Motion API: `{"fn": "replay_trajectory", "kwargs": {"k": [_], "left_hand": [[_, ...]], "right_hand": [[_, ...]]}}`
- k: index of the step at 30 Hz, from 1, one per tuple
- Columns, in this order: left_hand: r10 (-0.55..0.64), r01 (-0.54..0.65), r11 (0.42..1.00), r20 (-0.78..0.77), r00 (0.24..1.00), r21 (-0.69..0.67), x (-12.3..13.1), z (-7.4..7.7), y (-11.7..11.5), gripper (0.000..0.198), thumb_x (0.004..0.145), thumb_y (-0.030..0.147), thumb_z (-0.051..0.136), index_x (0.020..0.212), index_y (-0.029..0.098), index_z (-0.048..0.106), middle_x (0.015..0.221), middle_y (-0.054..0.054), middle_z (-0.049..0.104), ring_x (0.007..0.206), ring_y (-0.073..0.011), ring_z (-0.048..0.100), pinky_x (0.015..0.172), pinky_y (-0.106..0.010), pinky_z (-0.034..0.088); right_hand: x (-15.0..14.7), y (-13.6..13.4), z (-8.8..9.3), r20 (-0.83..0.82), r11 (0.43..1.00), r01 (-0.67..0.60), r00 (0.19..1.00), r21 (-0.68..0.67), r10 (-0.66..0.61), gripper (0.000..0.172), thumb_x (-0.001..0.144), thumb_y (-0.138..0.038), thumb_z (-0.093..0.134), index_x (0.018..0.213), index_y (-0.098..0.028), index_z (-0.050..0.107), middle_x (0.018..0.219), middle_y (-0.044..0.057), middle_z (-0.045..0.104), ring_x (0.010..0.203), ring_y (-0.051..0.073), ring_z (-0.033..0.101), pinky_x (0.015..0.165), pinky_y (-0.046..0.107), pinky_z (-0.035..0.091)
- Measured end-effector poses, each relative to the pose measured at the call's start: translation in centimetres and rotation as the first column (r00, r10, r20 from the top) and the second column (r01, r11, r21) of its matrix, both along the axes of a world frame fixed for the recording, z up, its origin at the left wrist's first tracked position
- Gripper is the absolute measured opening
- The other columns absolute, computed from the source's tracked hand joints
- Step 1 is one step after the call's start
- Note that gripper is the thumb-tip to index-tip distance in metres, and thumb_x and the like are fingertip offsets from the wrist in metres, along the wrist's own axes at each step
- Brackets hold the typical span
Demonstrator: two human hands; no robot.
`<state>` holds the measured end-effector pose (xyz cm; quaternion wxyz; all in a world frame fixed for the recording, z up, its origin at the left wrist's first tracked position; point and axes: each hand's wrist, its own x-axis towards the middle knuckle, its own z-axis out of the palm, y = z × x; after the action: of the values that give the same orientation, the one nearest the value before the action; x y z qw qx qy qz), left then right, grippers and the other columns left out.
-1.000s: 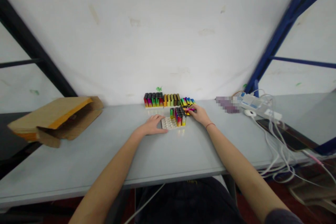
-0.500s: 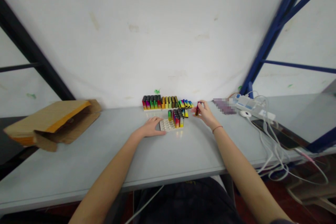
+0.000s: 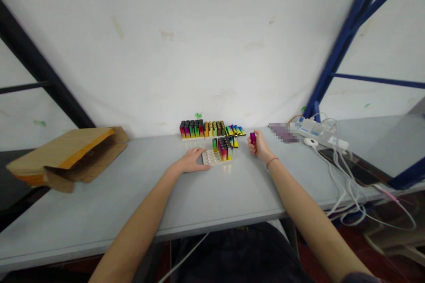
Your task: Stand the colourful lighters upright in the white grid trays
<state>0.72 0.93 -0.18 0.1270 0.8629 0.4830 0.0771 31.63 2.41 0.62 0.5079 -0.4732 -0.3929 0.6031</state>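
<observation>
Your right hand (image 3: pixel 259 147) grasps 1 purple-red lighter (image 3: pixel 253 138), roughly upright, right of the white tray (image 3: pixel 210 158) and apart from it. Your left hand (image 3: pixel 192 160) spans the tray's left end, thumb and fingers spread; can't tell if clamped. Standing lighters (image 3: pixel 225 153) occupy the tray's right part.

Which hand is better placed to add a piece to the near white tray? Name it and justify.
Probably the right hand: it holds a purple-red piece to the right of the near white tray, while the left hand rests at that tray's left edge.
</observation>
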Motion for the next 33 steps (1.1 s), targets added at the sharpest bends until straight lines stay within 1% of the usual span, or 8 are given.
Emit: {"fn": "replay_trajectory", "kwargs": {"k": [4, 8, 18, 24, 27, 29, 31, 33], "left_hand": [[-0.005, 0.005, 1.0, 0.006, 1.0, -0.003, -0.1, -0.1, 0.0, 0.079, 0.072, 0.063, 0.06, 0.134, 0.018, 0.042, 0.132, -0.013, 0.045, 0.124, -0.0316, 0.041, 0.107, -0.041, 0.029], [-0.013, 0.013, 1.0, 0.016, 1.0, -0.003, -0.1, 0.0, 0.0, 0.079, 0.072, 0.064, 0.06, 0.134, 0.019, 0.042, 0.131, -0.012, 0.046, 0.124, -0.0312, 0.041, 0.106, -0.041, 0.03], [-0.01, 0.01, 1.0, 0.02, 1.0, 0.005, -0.1, -0.1, 0.1, 0.078, 0.071, 0.064, 0.061, 0.133, 0.021, 0.044, 0.13, -0.011, 0.047, 0.122, -0.0315, 0.042, 0.105, -0.041, 0.031], [-0.004, 0.005, 1.0, 0.014, 1.0, -0.009, 0.0, 0.0, 0.1, 0.081, 0.071, 0.065, 0.06, 0.134, 0.017, 0.043, 0.132, -0.014, 0.046, 0.123, -0.0328, 0.041, 0.105, -0.042, 0.031], [-0.011, 0.011, 1.0, 0.028, 1.0, -0.005, -0.1, -0.1, 0.1, 0.079, 0.07, 0.065, 0.06, 0.133, 0.02, 0.043, 0.131, -0.012, 0.047, 0.124, -0.0323, 0.041, 0.105, -0.042, 0.031], [-0.012, 0.012, 1.0, 0.03, 0.999, 0.0, -0.1, -0.1, 0.1, 0.078, 0.07, 0.064, 0.061, 0.133, 0.021, 0.044, 0.13, -0.011, 0.048, 0.123, -0.0317, 0.042, 0.105, -0.041, 0.031], [-0.009, 0.009, 1.0, 0.031, 0.999, 0.005, -0.1, -0.1, 0.0, 0.077, 0.07, 0.063, 0.062, 0.132, 0.021, 0.044, 0.129, -0.011, 0.048, 0.122, -0.0317, 0.042, 0.105, -0.041, 0.031], [-0.005, 0.005, 1.0, 0.031, 1.0, 0.005, 0.0, -0.1, 0.0, 0.078, 0.07, 0.063, 0.062, 0.132, 0.02, 0.044, 0.129, -0.012, 0.048, 0.122, -0.0322, 0.043, 0.105, -0.042, 0.031]], "right_hand": [[0.2, -0.3, 0.3, -0.02, 0.999, -0.004, 1.0, -0.046, 0.003, 0.043, 0.085, -0.056, 0.022, 0.059, -0.023, 0.032, 0.035, -0.01, 0.02, 0.028, 0.007, 0.013, 0.031, 0.02, 0.011], [0.2, -0.5, 0.6, -0.033, 0.998, 0.034, 0.999, -0.044, -0.035, 0.038, 0.085, -0.047, 0.018, 0.057, -0.024, 0.029, 0.034, -0.009, 0.017, 0.028, 0.008, 0.008, 0.031, 0.021, 0.008], [-0.5, -0.4, 0.3, -0.015, 0.989, 0.145, 0.989, -0.031, -0.146, 0.043, 0.085, -0.057, 0.023, 0.058, -0.024, 0.03, 0.035, -0.01, 0.018, 0.027, 0.007, 0.012, 0.031, 0.02, 0.009], [-0.2, -0.7, 0.8, -0.066, 0.986, 0.163, 0.984, -0.039, -0.166, 0.039, 0.084, -0.05, 0.019, 0.056, -0.025, 0.026, 0.033, -0.009, 0.016, 0.027, 0.008, 0.01, 0.031, 0.021, 0.008], [-0.1, -0.7, 1.0, -0.102, 0.988, 0.155, 0.983, -0.006, -0.155, 0.037, 0.084, -0.05, 0.017, 0.057, -0.025, 0.024, 0.034, -0.009, 0.014, 0.029, 0.009, 0.008, 0.031, 0.022, 0.009], [-0.2, -0.7, 1.1, -0.1, 0.989, 0.145, 0.985, 0.027, -0.142, 0.038, 0.084, -0.052, 0.018, 0.059, -0.025, 0.028, 0.035, -0.009, 0.017, 0.029, 0.009, 0.01, 0.031, 0.022, 0.011], [-0.8, -0.7, 1.3, -0.062, 0.982, 0.163, 0.986, 0.098, -0.157, 0.04, 0.084, -0.057, 0.023, 0.065, -0.024, 0.034, 0.038, -0.009, 0.024, 0.029, 0.008, 0.017, 0.031, 0.021, 0.015], [-1.5, -0.7, 1.7, -0.003, 0.953, 0.201, 0.979, 0.228, -0.206, 0.039, 0.083, -0.061, 0.034, 0.075, -0.023, 0.039, 0.044, -0.009, 0.034, 0.031, 0.008, 0.027, 0.033, 0.02, 0.022]]}}
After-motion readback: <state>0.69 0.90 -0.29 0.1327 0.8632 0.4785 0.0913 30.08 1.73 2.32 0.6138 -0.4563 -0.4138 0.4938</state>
